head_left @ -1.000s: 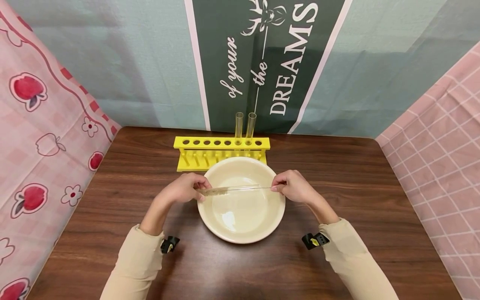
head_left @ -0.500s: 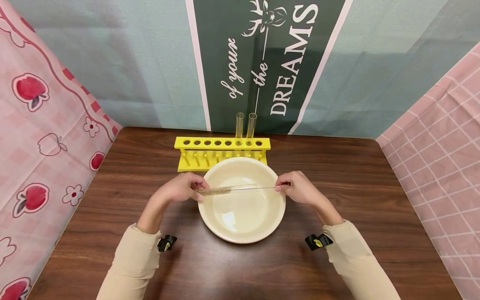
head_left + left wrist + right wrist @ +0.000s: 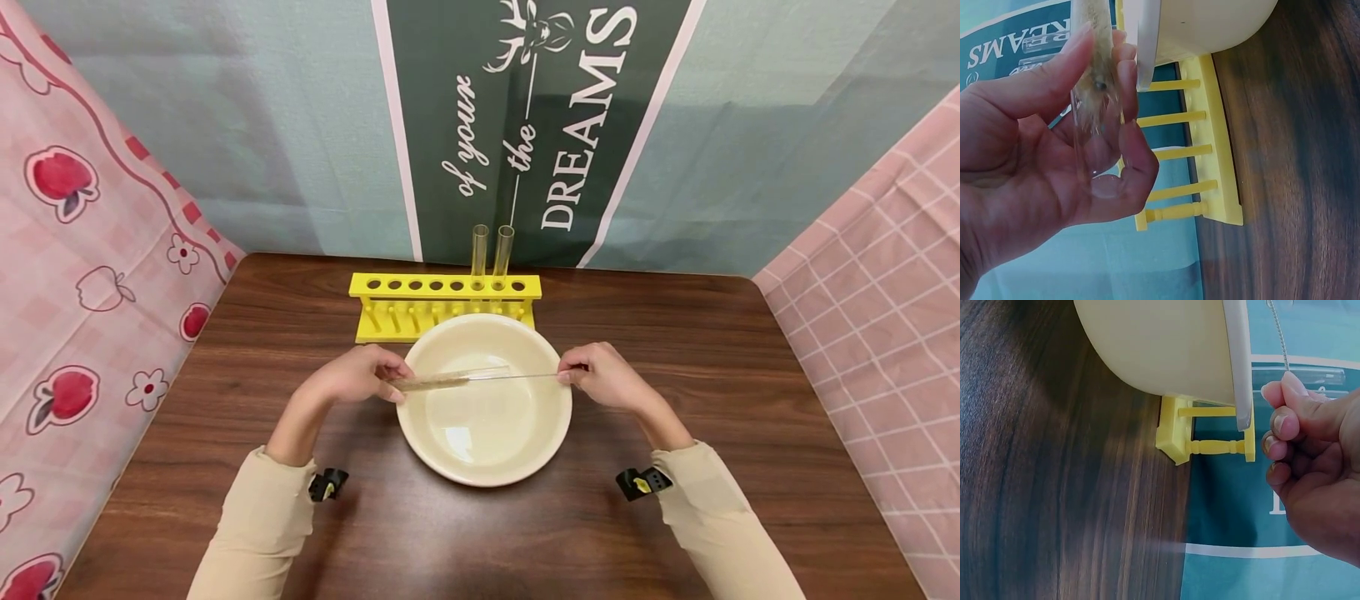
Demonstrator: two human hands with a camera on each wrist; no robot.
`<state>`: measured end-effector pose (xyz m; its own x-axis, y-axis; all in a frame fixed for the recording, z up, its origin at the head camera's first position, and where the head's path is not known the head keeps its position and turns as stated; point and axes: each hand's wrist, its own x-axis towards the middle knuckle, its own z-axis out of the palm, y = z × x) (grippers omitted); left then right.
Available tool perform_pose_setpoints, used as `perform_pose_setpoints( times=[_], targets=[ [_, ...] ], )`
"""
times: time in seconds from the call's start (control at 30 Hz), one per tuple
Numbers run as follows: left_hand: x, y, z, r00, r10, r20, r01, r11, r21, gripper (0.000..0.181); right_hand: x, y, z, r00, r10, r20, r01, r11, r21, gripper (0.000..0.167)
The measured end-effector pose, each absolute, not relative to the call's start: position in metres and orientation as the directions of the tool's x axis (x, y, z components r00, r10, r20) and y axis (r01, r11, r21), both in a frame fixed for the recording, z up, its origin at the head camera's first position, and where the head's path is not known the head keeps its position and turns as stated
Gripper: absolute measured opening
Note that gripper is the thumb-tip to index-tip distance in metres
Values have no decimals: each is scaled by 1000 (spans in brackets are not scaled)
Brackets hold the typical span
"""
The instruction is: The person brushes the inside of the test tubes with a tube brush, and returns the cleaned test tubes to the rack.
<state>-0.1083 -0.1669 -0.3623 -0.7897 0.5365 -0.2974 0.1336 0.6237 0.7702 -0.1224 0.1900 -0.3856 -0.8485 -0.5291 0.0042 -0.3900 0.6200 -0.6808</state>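
Observation:
In the head view my left hand (image 3: pixel 367 375) holds a clear glass test tube (image 3: pixel 495 371) near its closed end, above the left side of a cream bowl (image 3: pixel 480 433). The tube lies nearly level, its mouth toward the right. Inside it sits a test tube brush (image 3: pixel 442 382) with pale bristles. My right hand (image 3: pixel 603 377), at the bowl's right rim, pinches the brush's thin twisted wire handle (image 3: pixel 1277 328) between thumb and finger. In the left wrist view, thumb and fingers wrap the tube, with the bristle tip (image 3: pixel 1097 84) short of its rounded bottom.
Behind the bowl stands a yellow test tube rack (image 3: pixel 442 287), its front partly hidden by the bowl. Two clear test tubes (image 3: pixel 479 250) stand upright in it toward the right. A dark wooden table (image 3: pixel 480 542) lies under everything, with cloth hangings around its back and sides.
My right hand has moved slightly right, drawing the brush a little toward the tube's mouth. The left hand has shifted slightly left with the tube. Bowl and rack stay put.

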Motion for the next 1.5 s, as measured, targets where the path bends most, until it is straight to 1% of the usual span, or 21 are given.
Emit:
perform_pose_setpoints(
  times=[0.4, 0.7, 0.9, 1.1, 1.33, 1.5],
  targets=[
    [-106, -175, -362, -806, 494, -325, 115, 671, 733, 24, -123, 198, -390, -856, -516, 15, -390, 627, -674, 14],
    [-104, -179, -360, -816, 486, -313, 106, 658, 745, 23, -123, 205, -393, -863, -505, 11, -389, 651, -652, 17],
    [-103, -182, -360, -809, 493, -320, 97, 648, 755, 23, -122, 208, -392, -863, -506, 18, -394, 649, -651, 20],
    [-103, -185, -359, -797, 493, -349, 61, 641, 765, 23, -122, 213, -391, -863, -504, -19, -360, 643, -676, 19],
    [-102, -188, -359, -794, 505, -338, 82, 641, 763, 23, -123, 222, -394, -860, -511, -11, -367, 632, -682, 20],
    [-102, -193, -359, -795, 494, -351, 67, 648, 759, 22, -123, 226, -393, -862, -506, -18, -361, 639, -680, 21]
  ],
)
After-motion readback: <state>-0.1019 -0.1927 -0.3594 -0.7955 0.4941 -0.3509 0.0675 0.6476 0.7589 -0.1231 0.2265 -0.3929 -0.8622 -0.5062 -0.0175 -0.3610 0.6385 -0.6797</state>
